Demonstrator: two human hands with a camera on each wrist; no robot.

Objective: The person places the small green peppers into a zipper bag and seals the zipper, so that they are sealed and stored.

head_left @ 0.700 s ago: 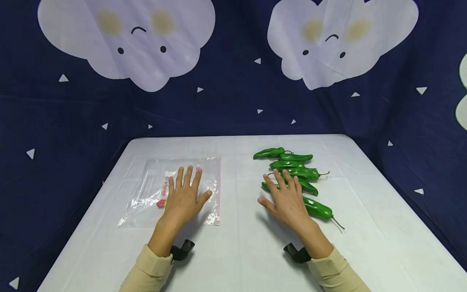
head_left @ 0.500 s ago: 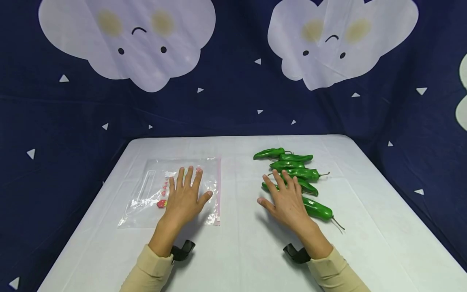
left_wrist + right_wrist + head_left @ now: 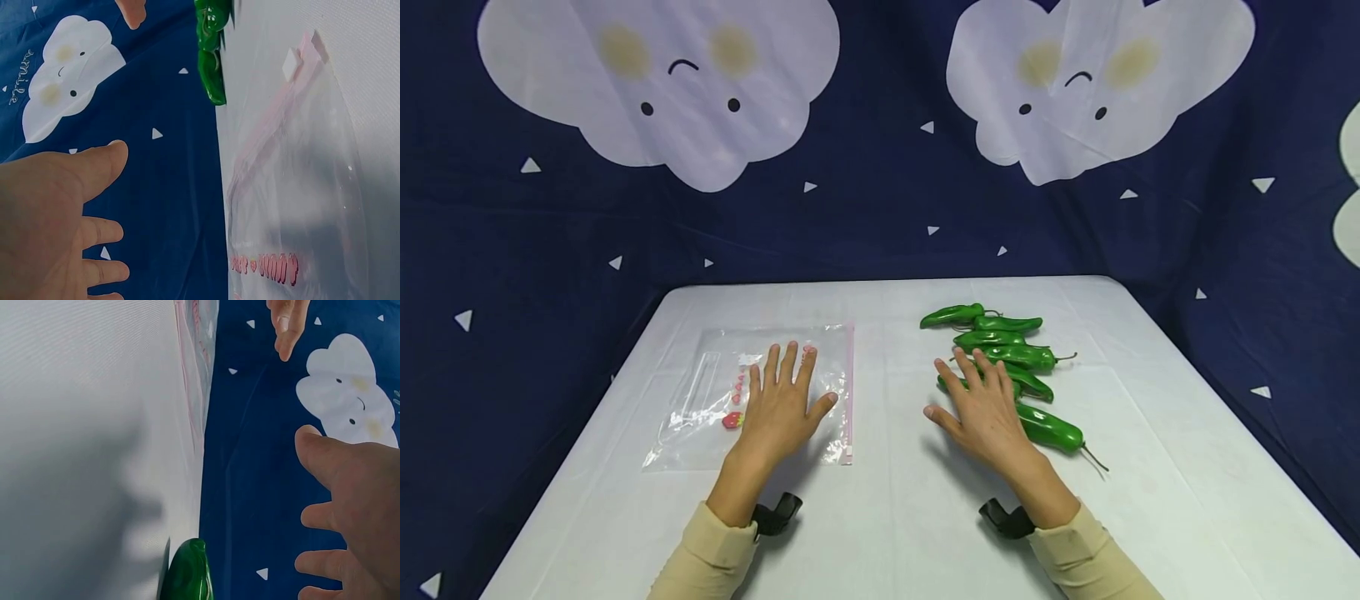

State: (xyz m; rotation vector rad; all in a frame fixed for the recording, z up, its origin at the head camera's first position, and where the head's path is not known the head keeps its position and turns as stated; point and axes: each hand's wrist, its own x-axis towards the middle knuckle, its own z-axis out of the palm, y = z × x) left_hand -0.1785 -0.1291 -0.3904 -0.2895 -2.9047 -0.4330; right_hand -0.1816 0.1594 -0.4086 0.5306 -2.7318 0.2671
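Hovering hands: left hand (image 3: pixel 778 421) over the bag (image 3: pixel 696 392), right hand (image 3: pixel 988 421) over the left ends of the nearer peppers (image 3: pixel 1022 358); backs of both toward the head camera
Fingers: spread and released on both hands
Bag: flat on the left of the surface (image 3: pixel 887 517), pink zip (image 3: pixel 850 383) toward the peppers
Peppers: green, bunched on the right, some touching; the nearest one angled, stem pointing right and toward the person
In the way: left hand hides part of the bag's print, right hand parts of the nearer peppers; a black bracket (image 3: pixel 777 514) juts inward at each wrist beside the sleeve (image 3: pixel 718 542)
Left wrist view: white slider (image 3: pixel 292 64) at one end of the zip, too small to make out from the head
Right wrist view: a shadow (image 3: pixel 134 512) on the surface, right hand well apart from the visible pepper
Edges: far edge meets the blue backdrop (image 3: pixel 880 208) with white clouds (image 3: pixel 662 137); a white strip runs between bag and peppers, with more surface toward the person
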